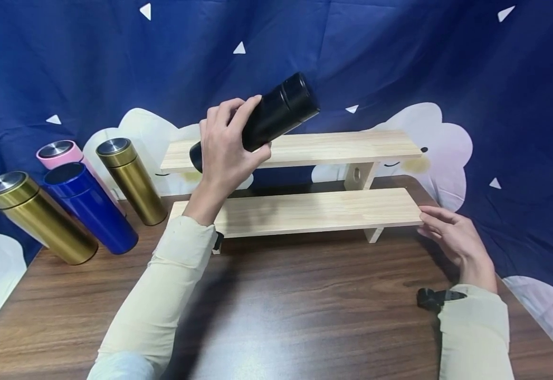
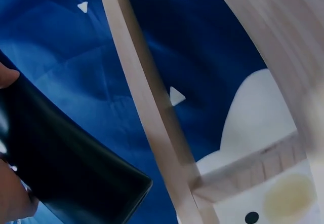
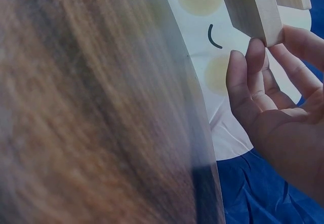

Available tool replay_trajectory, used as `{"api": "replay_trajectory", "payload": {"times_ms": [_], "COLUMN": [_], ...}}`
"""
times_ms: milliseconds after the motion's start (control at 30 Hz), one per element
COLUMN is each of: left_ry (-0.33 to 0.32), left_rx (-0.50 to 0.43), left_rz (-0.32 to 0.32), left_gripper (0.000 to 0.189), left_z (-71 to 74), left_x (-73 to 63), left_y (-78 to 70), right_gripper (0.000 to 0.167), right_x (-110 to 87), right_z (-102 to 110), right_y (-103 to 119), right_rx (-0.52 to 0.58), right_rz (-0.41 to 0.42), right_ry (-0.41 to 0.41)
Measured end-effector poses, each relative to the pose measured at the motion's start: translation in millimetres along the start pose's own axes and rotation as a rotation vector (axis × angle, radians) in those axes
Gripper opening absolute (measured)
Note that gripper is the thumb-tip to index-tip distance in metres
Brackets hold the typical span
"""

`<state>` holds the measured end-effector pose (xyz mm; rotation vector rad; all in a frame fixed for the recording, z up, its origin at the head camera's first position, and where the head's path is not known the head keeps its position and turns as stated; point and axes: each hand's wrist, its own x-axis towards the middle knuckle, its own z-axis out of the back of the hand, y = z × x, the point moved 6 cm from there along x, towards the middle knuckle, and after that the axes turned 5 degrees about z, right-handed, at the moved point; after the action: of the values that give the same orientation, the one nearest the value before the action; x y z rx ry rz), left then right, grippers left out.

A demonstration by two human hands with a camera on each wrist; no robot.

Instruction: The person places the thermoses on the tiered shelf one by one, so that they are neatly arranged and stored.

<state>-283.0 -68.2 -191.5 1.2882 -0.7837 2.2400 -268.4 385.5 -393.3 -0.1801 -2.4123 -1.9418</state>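
Head view showed a black cylindrical bottle (image 1: 278, 119) tilted in the air, with the left grip (image 1: 226, 137) curled around its body. It hung before or above the upper board (image 1: 333, 148) of a pale wooden two-tier shelf (image 1: 363, 177); its exact depth could not be told. At the lower board (image 1: 314, 211), the right grip (image 1: 457, 237) pinched the right end. Two gold metal bottles (image 1: 136, 190), a glossy blue bottle (image 1: 93, 208) and a pink bottle (image 1: 57, 152) stood left of the shelf on the brown wood-grain table (image 1: 314, 306). Handling this well likely called for a firm hold, turning the bottle upright before its base met wood, and steady bracing so the shelf would not slide.
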Motion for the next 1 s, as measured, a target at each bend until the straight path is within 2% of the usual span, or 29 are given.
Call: {"api": "replay_trajectory", "payload": {"times_ms": [433,1000], "left_ry": [0.031,0.039], "left_rx": [-0.013,-0.041], "left_rz": [-0.017,0.003], "left_gripper": [0.065,0.064], "left_z": [-17.6,-37.1], "left_x": [11.4,22.7], "left_y": [-19.7,-37.7], "right_gripper": [0.017,0.018], "right_x": [0.6,1.5], "right_z": [0,1], "right_y": [-1,-3], "right_rx": [-0.028,-0.011], "right_rz": [-0.013,-0.013], "right_ry": [-0.028,-0.019]}}
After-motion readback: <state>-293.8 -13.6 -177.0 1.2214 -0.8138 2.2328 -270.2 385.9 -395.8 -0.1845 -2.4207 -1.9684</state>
